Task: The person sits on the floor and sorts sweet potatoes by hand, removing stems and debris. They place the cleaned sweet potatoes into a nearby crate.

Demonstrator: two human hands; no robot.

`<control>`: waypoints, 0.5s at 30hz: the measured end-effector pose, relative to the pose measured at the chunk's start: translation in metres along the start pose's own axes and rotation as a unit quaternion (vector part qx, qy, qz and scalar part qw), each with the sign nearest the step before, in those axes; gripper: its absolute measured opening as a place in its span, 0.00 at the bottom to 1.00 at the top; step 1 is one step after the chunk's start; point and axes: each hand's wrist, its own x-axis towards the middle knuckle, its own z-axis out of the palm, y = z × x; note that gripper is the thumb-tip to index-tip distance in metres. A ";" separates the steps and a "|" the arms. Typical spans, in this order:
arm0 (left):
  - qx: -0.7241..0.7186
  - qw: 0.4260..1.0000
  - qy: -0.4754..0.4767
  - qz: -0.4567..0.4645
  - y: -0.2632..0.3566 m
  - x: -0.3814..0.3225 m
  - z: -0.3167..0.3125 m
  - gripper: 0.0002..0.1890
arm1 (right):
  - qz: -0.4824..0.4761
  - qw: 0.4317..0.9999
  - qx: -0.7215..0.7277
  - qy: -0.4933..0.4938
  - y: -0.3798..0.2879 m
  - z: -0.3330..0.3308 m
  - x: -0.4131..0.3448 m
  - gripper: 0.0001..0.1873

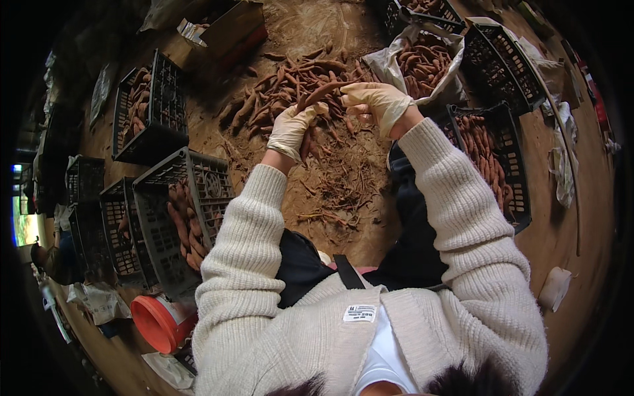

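Observation:
Both my hands wear pale thin gloves. My left hand (295, 126) grips the near end of a long, slender sweet potato (323, 93); reddish roots also show below that palm, and I cannot tell whether they are held. At the other end, the fingers of my right hand (379, 105) pinch the sweet potato's thin tip. Beneath and beyond the hands spreads a heap of sweet potatoes (270, 94) on the dirt-covered floor. Loose root trimmings (342, 190) lie scattered nearer to me, between my knees.
To my right stand a black crate of sweet potatoes (478, 148) and a filled white sack (458, 64). Left are a grey crate (163, 247), a black crate (171, 99) and an orange bucket (153, 324). A cardboard box (233, 32) stands ahead. Another person (59, 255) is far left.

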 end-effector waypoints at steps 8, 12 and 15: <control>0.036 0.998 -0.051 -0.011 -0.005 -0.005 0.007 0.08 | -0.050 0.996 0.005 0.068 0.009 0.025 0.004 0.07; 0.057 0.998 -0.010 -0.024 0.000 -0.008 0.003 0.08 | -0.107 0.990 0.060 0.070 -0.006 -0.003 0.013 0.09; 0.066 0.997 0.032 -0.014 0.004 -0.009 -0.006 0.06 | -0.117 0.986 0.049 0.107 -0.012 0.001 0.004 0.10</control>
